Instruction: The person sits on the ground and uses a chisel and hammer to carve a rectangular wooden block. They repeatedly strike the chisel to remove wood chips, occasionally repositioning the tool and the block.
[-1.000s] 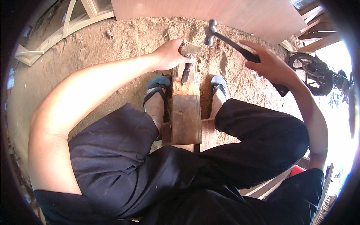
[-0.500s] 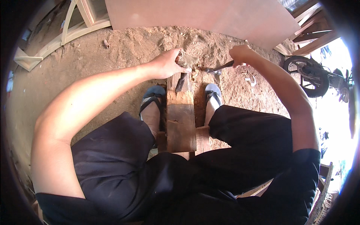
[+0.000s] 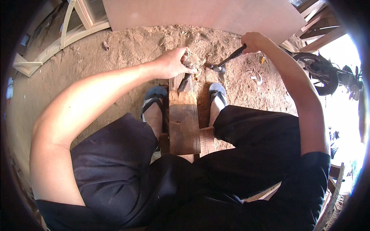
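Note:
My left hand (image 3: 169, 64) is closed around a rough, pale, lumpy piece (image 3: 191, 61) at the far end of a wooden plank (image 3: 184, 129). What the lump is made of is hard to make out. From beneath this grip a short dark metal tool (image 3: 184, 83) slants over the plank's chipped, lighter end. Its upper part is hidden. To the right, my right hand (image 3: 254, 41) grips a hammer (image 3: 232, 56) by its dark handle. The hammer's metal head hangs low, just right of the lump, with a small gap between them.
My sandalled feet (image 3: 156, 96) flank the plank. Sawdust and shavings cover the ground (image 3: 127, 50). A large flat board (image 3: 204, 17) lies beyond, with pale wooden frames (image 3: 84, 29) at the far left. A motorcycle (image 3: 325, 77) stands at the right.
My right hand has moved up and slightly right, so the hammer's handle now slopes more steeply. The left hand keeps its hold on the lump. The dark metal tool tilts a little more.

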Tool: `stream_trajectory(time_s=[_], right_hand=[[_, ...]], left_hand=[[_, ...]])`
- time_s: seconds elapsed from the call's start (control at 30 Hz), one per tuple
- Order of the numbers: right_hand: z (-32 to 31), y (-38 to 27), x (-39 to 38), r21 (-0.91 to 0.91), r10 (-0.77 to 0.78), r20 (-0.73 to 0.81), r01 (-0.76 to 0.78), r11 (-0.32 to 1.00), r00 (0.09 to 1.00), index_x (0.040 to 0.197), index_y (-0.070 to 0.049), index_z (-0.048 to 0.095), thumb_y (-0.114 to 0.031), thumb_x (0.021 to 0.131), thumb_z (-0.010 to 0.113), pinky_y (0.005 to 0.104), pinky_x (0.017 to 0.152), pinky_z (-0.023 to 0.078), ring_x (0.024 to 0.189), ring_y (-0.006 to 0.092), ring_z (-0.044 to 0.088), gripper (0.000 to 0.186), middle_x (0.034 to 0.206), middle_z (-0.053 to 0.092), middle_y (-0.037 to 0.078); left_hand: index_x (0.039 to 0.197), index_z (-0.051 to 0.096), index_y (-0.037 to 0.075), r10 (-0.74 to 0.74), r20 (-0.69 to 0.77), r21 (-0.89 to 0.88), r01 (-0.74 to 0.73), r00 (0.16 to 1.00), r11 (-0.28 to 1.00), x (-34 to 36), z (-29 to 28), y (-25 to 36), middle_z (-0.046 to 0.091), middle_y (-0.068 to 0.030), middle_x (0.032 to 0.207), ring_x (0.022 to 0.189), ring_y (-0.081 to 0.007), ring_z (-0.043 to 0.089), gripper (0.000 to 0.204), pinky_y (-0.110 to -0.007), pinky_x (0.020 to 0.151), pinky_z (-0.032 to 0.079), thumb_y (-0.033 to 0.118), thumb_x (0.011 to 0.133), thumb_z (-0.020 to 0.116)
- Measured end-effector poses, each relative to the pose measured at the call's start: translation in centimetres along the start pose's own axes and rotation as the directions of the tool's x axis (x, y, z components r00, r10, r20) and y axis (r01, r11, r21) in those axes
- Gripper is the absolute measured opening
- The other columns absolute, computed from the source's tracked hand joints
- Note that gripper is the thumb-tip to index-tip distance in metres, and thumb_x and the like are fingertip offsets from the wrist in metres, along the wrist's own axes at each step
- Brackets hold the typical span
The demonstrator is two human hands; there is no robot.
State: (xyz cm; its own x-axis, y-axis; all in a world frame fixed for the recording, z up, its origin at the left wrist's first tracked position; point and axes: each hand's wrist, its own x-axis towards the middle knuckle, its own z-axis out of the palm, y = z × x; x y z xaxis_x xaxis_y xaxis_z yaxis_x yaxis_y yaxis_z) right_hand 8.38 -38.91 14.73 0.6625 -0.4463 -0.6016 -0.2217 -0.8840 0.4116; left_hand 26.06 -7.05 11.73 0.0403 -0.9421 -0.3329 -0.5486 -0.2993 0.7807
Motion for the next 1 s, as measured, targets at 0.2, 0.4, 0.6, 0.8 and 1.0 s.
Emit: stream_trajectory(time_s=[0.2,0.4,0.6,0.8,1.0], right_hand=[[-0.8,3.1,-1.1,0.160,0.143,-0.053,-0.133,0.978,0.988,0.101,-0.004,0.075,-0.040,0.079,0.078,0.0455,0.084,0.056,0.095,0.0358,0.071,0.043,0.098,0.074,0.020],[0.2,2.6,-0.4,0.113,0.058,-0.222,-0.033,0.993,0.973,0.096,-0.003,0.073,-0.039,0.082,0.080,0.0444,0.084,0.057,0.097,0.0339,0.071,0.040,0.099,0.073,0.017],[0.1,1.2,1.0,-0.166,-0.113,-0.342,0.059,0.984,0.933,0.091,-0.009,0.075,-0.033,0.086,0.079,0.0410,0.082,0.059,0.096,0.0283,0.072,0.024,0.097,0.072,0.011],[-1.6,-2.1,2.0,-0.335,-0.168,-0.300,0.062,0.940,0.939,0.086,-0.014,0.076,-0.029,0.088,0.078,0.0358,0.072,0.061,0.083,0.0220,0.074,0.015,0.080,0.072,0.003],[-2.2,-1.4,2.1,-0.178,-0.045,-0.234,0.003,0.984,0.971,0.092,-0.008,0.073,-0.032,0.082,0.081,0.0411,0.078,0.058,0.091,0.0301,0.072,0.028,0.096,0.072,0.012]], left_hand=[[0.131,0.053,-0.006,0.042,-0.024,0.006,-0.042,0.999,0.999,0.0,0.6,0.2,0.069,-0.0192,0.116,0.107,-0.0278,0.066,0.060,-0.040,0.103,0.050,0.032,0.092,0.078],[0.137,0.050,-0.006,0.064,0.008,-0.062,-0.063,0.998,0.996,-0.5,0.2,0.4,0.068,-0.0202,0.122,0.111,-0.0282,0.066,0.062,-0.041,0.105,0.049,0.029,0.093,0.076],[0.139,0.048,-0.008,0.042,0.039,-0.041,-0.040,0.998,0.998,-0.8,0.0,0.8,0.068,-0.0215,0.121,0.111,-0.0286,0.066,0.066,-0.043,0.106,0.050,0.031,0.093,0.076],[0.138,0.048,-0.009,-0.010,-0.002,-0.013,0.009,1.000,1.000,-1.0,0.1,0.2,0.069,-0.0222,0.117,0.106,-0.0286,0.067,0.067,-0.042,0.102,0.051,0.032,0.093,0.077],[0.124,0.056,-0.003,0.052,-0.009,-0.063,-0.053,0.999,0.997,-0.9,-0.1,-0.3,0.072,-0.0195,0.109,0.102,-0.0267,0.069,0.053,-0.042,0.097,0.052,0.031,0.091,0.079]])
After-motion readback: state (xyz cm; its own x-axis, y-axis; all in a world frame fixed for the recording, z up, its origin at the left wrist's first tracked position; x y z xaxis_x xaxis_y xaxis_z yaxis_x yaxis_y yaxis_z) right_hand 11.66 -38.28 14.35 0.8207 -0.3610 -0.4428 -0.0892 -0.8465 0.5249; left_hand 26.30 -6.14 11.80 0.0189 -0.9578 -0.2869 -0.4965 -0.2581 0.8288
